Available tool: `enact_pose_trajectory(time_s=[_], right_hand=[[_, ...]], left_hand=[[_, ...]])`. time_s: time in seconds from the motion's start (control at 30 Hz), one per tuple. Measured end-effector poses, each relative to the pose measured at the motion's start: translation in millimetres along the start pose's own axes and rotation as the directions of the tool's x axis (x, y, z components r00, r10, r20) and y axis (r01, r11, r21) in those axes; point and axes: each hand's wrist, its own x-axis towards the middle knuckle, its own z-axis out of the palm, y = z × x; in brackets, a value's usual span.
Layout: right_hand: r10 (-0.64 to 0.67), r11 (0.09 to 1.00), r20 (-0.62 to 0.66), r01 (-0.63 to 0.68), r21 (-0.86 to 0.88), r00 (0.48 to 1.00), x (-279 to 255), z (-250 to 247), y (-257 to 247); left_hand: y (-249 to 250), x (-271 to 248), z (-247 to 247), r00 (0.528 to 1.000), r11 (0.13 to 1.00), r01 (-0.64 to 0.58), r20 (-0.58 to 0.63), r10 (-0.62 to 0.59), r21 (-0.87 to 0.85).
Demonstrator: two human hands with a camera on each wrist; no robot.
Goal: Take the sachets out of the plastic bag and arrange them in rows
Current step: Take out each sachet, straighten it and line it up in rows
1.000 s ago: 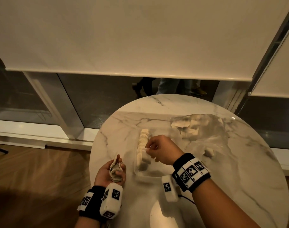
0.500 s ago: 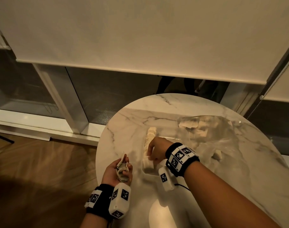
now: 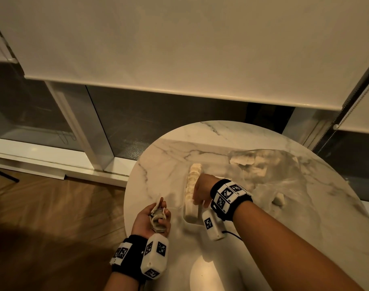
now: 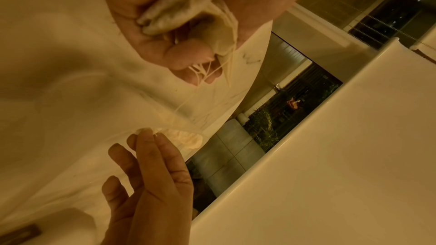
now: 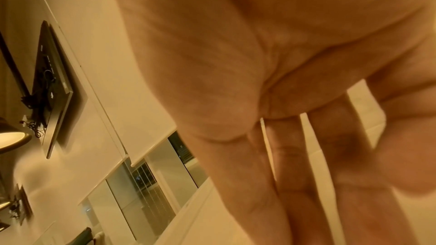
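Cupping crumpled sachets (image 3: 157,220), the left hand (image 3: 150,219) is seen at lower centre. A sachet string is pinched by the right hand (image 3: 201,191) beside the row (image 3: 192,185); it is best drawn slowly so threads are not tangled.

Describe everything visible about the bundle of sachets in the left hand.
The bundle of sachets is a few small, pale, crumpled pouches of thin papery or mesh-like material, bunched together. Thin white strings trail from them, past the fingertips. It lies in the upturned palm of the left hand, whose fingers curl around it, held at the near left edge of the marble table. Nothing else touches it.
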Motion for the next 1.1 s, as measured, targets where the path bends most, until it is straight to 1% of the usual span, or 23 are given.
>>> enact_pose_trajectory(time_s=[0.17,0.23,0.33,0.43,0.5,0.6,0.7,0.8,0.9,1.03,1.1], right_hand=[[0.017,0.994,0.013,-0.016,-0.11,1.0,-0.5,3.5,-4.4],[0.013,0.993,0.013,-0.011,-0.12,1.0,-2.5,3.0,-4.4],[0.005,0.999,-0.014,-0.005,-0.041,1.0,-7.1,0.3,-2.5],[0.011,0.998,-0.013,-0.012,-0.062,1.0,-17.4,-3.5,-0.2],[0.017,1.0,-0.035,-0.018,-0.015,0.999,-24.4,-7.0,3.5],[0.005,0.994,-0.095,0.005,0.109,0.995,-35.7,-10.1,11.7],[-0.035,0.963,-0.188,0.083,0.257,0.982,-47.0,-9.8,20.1],[-0.175,0.907,-0.297,0.272,0.323,0.939,-65.1,-8.6,24.4],[-0.312,0.824,-0.351,0.435,0.363,0.883,-90.6,-2.5,24.0],[-0.399,0.732,-0.448,0.572,0.371,0.8,-119.2,8.4,25.5],[-0.428,0.694,-0.504,0.631,0.348,0.75,-127.7,9.9,27.9]], left_hand=[[1.6,1.8,-2.5,1.0,1.0,0.012,0.009,-0.012,0.013],[1.4,0.8,-2.3,1.0,0.999,0.024,0.003,-0.024,0.023],[2.3,-0.3,-1.7,0.999,0.998,0.047,-0.007,-0.046,0.045],[2.5,-2.4,-2.5,0.998,0.996,0.067,-0.015,-0.067,0.051],[0.4,-4.6,-1.2,0.999,0.999,0.046,-0.019,-0.045,0.026],[-5.2,-8.9,4.7,1.0,1.0,0.007,-0.027,-0.006,0.015],[-9.2,-14.1,15.7,0.998,0.999,-0.012,-0.057,0.015,0.049],[-14.1,-19.2,34.4,0.994,0.992,-0.029,-0.104,0.042,0.125],[-18.4,-21.4,51.2,0.997,0.989,-0.018,-0.076,0.03,0.144],[-33.8,-32.2,78.6,1.0,0.974,-0.023,-0.001,0.024,0.225],[-41.8,-35.8,89.7,1.0,0.961,-0.017,0.014,0.014,0.278]])
